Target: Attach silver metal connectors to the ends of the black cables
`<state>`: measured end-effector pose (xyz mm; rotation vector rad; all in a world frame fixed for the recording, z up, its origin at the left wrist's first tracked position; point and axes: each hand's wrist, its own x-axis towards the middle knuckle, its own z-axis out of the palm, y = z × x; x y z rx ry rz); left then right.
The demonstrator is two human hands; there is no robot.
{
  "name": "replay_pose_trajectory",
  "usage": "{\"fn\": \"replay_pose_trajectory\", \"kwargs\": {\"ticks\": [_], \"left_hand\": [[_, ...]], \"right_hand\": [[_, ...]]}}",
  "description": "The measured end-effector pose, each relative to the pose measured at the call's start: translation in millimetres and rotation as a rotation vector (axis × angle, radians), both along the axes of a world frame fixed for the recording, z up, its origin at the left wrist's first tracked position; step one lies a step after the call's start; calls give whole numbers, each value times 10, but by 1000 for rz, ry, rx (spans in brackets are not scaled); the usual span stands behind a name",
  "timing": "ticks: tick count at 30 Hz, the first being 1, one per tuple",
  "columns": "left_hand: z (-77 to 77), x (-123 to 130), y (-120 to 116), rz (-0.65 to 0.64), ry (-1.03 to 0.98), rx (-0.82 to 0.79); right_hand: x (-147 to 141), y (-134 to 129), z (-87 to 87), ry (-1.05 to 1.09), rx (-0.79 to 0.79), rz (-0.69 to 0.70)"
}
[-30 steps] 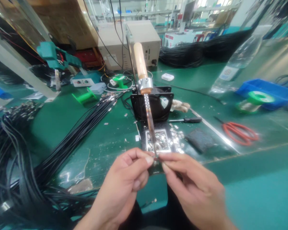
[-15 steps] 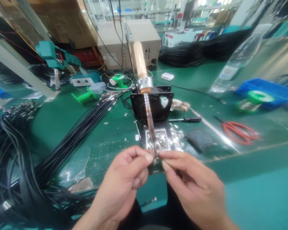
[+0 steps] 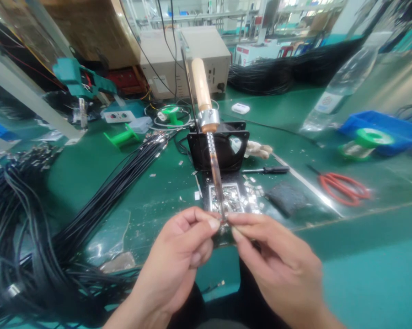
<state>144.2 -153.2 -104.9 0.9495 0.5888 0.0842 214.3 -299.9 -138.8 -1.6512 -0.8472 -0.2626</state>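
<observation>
A soldering iron with a wooden handle is clamped upright, its tip pointing down between my hands. My left hand pinches thumb and forefinger together just left of the tip; what it holds is too small to name. On the other side, my right hand is pinched too, its fingertips close to the tip, and whatever is in them I cannot make out. Behind my fingertips lies a shallow white-rimmed tray of small metal pieces. More small metal pieces are scattered to its right.
A black fan stands behind the iron. Bundles of black cables lie at left. To the right are a screwdriver, red-handled scissors or cutters, a solder spool, a blue bin and a plastic bottle.
Both hands hold nearly the same pinched pose at the iron's tip. The whole view has shifted very slightly; nothing is visibly taken up or let go.
</observation>
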Motion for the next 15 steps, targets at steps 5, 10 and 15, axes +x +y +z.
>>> {"fn": "replay_pose_trajectory", "kwargs": {"ticks": [5,10,15], "left_hand": [[-6,0,8,-7,-4,-4],[1,0,1,-14,-2,5],[-3,-1,-2,-12,12,4]], "right_hand": [[9,6,4,-14,1,4],[9,-10,-1,-14,-10,2],[0,-18,-4,-6,-7,5]]}}
